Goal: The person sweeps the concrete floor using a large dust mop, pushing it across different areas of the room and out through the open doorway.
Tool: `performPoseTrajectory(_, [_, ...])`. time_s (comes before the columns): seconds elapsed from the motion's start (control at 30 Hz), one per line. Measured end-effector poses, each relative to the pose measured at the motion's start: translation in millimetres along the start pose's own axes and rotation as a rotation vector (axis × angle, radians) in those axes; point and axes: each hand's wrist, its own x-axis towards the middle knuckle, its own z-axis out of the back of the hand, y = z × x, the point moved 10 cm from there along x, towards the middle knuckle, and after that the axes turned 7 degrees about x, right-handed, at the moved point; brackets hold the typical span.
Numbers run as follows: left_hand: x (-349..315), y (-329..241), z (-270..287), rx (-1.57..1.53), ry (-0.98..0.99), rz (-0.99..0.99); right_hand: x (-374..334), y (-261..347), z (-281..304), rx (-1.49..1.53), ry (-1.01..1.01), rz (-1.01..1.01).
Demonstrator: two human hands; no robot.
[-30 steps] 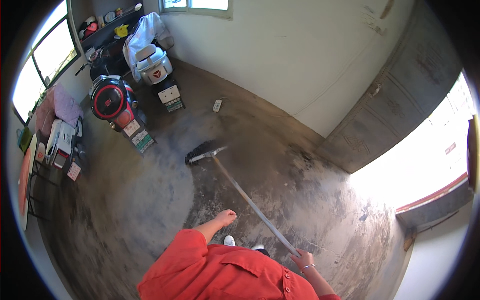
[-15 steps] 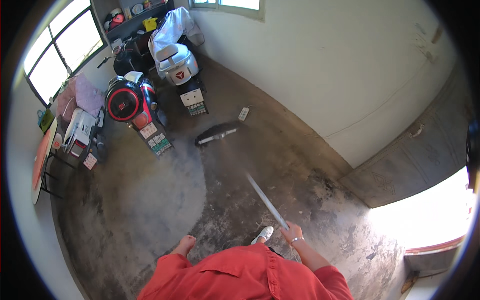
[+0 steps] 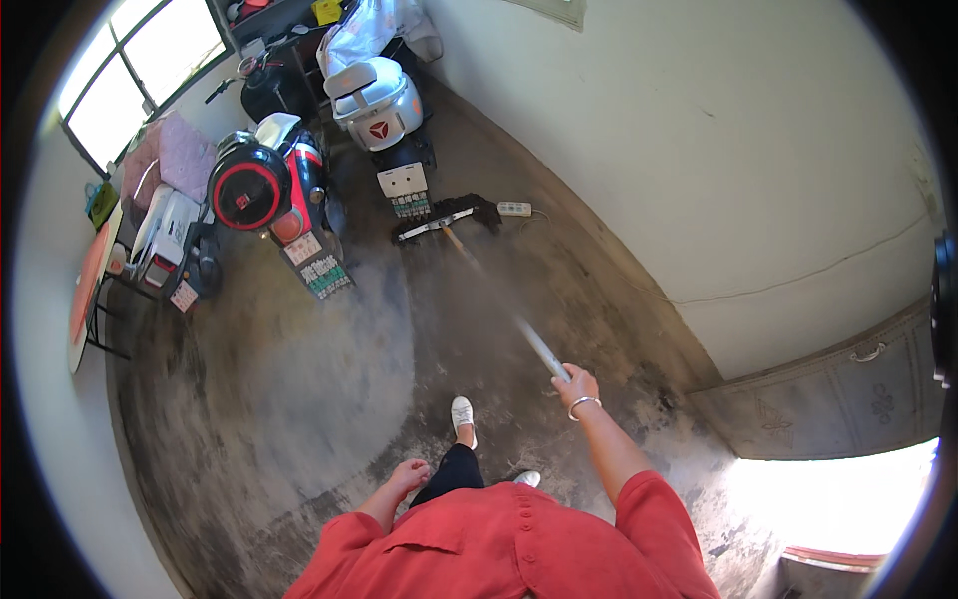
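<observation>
Mop head (image 3: 445, 222) farther forward, now just beside power strip (image 3: 514, 209).

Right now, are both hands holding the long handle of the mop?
No, only the right hand grips the handle, while the left hand is apart from it.

Silvery white is shown by the mop handle (image 3: 544, 351) within the right fingers (image 3: 573, 381), with tan shown near its far end. Ahead of those fingers, the mop head (image 3: 485, 210) is coloured black, crossed by a white bar (image 3: 436, 226). Behind them, plain red is shown by the shirt (image 3: 479, 544); to their left, the shoe (image 3: 462, 410) is coloured white. Farther ahead and left, the round box (image 3: 244, 195) is coloured black, ringed in red, and the floor (image 3: 299, 419) is mottled with grey and brown.
</observation>
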Motion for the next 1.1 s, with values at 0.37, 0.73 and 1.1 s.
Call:
performPoseTrajectory(0.37, [106.7, -173.2, 74.9, 0.894, -0.116, -0.268, 58.0, 57.3, -79.7, -0.095, 0.091, -0.038])
performPoseTrajectory(0.73, [23.1, -300.2, -127.6, 1.163, -0.087, -0.856, -51.2, -35.1, -104.4, -0.105, 0.215, 0.095])
performPoseTrajectory(1.1, [-47.6, -131.2, -329.1, 1.600, 0.425, -1.050, -335.3, -203.6, 50.0, 0.665, 0.191, -0.703])
